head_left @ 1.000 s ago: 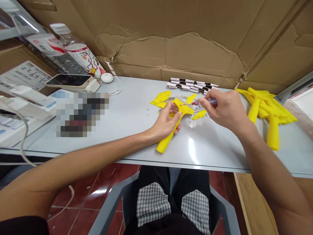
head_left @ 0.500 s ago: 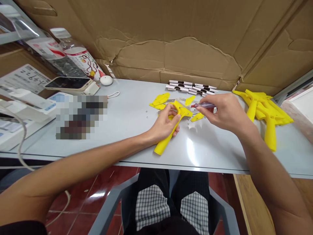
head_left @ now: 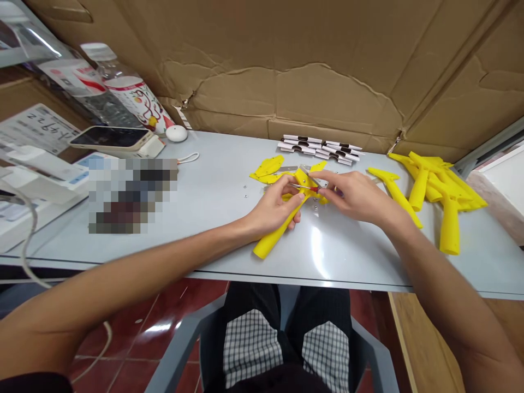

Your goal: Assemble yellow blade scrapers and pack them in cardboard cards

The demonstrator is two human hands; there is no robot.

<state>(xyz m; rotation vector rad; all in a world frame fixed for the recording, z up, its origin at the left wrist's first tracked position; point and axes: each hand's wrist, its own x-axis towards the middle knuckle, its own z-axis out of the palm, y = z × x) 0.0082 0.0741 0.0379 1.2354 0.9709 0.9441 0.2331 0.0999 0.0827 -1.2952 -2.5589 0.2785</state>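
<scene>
My left hand (head_left: 274, 206) is wrapped around a yellow plastic scraper handle (head_left: 272, 238), its wide head up and away from me and its round grip slanting toward the table's front edge. In my right hand (head_left: 354, 196) is a screwdriver (head_left: 314, 189) with a red collar; its thin shaft lies across the scraper head, pointing left. The right fingertips are at the head's right edge, beside a thin metal strip. Behind the hands lie flat yellow plates (head_left: 268, 166) and metal blades (head_left: 290, 168), partly hidden. Small nuts (head_left: 315, 208) are scattered close by.
Several yellow scraper handles (head_left: 450, 218) are piled at the right, with a single one (head_left: 397, 194) nearer. White-and-black strips (head_left: 301, 144) are stacked at the back. Bottles (head_left: 135, 98), a phone (head_left: 110, 137) and boxes stand at the left. A cardboard wall (head_left: 286, 43) closes off the back.
My right hand has moved slightly left and down, bringing the screwdriver lower and across the scraper head. The fingertips are now at the head. The left hand keeps its hold.
</scene>
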